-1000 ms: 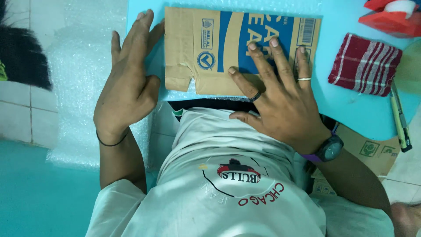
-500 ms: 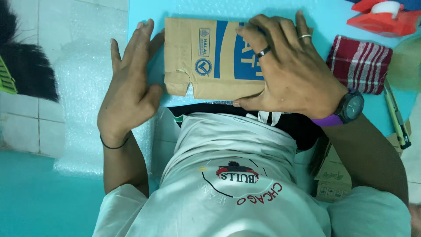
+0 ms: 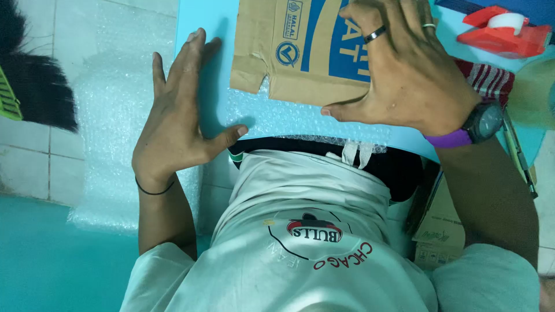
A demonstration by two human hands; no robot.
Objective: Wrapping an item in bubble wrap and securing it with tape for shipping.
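Note:
A flattened brown cardboard box [image 3: 300,58] with blue print lies on a light blue table [image 3: 202,23]. A sheet of bubble wrap [image 3: 289,118] shows under its near edge. My right hand [image 3: 404,75], with two rings and a dark watch, is spread over the box's right part, thumb hooked on the near edge. My left hand [image 3: 173,127], a thin black band at the wrist, rests flat and spread on the table just left of the box, not touching it.
A red tape dispenser [image 3: 503,32] and a red checked cloth [image 3: 491,81] sit right of the box, with a pen [image 3: 520,156] at the table's right edge. Bubble wrap [image 3: 110,115] covers the tiled floor at left, near a black brush [image 3: 34,86]. A brown carton [image 3: 442,225] stands under the table.
The cardboard box has slid away from me with my right hand moving farther over it. My left hand has come off the box's left edge and lies on the table.

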